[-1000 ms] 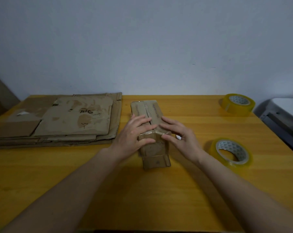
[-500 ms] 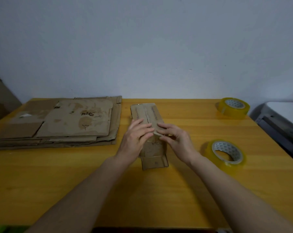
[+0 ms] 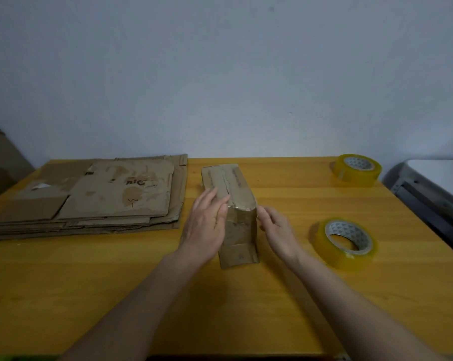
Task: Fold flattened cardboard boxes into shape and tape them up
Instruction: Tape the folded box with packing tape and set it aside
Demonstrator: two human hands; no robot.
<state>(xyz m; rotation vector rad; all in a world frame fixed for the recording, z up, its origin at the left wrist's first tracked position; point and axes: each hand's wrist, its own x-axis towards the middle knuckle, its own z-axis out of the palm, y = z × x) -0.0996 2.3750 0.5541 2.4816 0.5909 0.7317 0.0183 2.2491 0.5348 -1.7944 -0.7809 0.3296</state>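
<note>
Yellow wooden table (image 3: 116, 295) under a plain pale wall: at its centre a person steadies a small formed cardboard box (image 3: 236, 217), left hand (image 3: 207, 225) laid flat with straight fingers against its left side and top, right hand (image 3: 277, 230) with fingers relaxed just beside its right side, holding nothing. Half a second earlier both hands met on the top seam; their parting suggests the tape is smoothed and this box nearly done. Near the right hand sits a tape roll (image 3: 346, 242), with the flattened boxes (image 3: 103, 196) stacked left and a second roll (image 3: 357, 170) at the far right.

Folded box (image 3: 230, 204) between flattened stack (image 3: 98, 199) and tape rolls (image 3: 346, 243).
</note>
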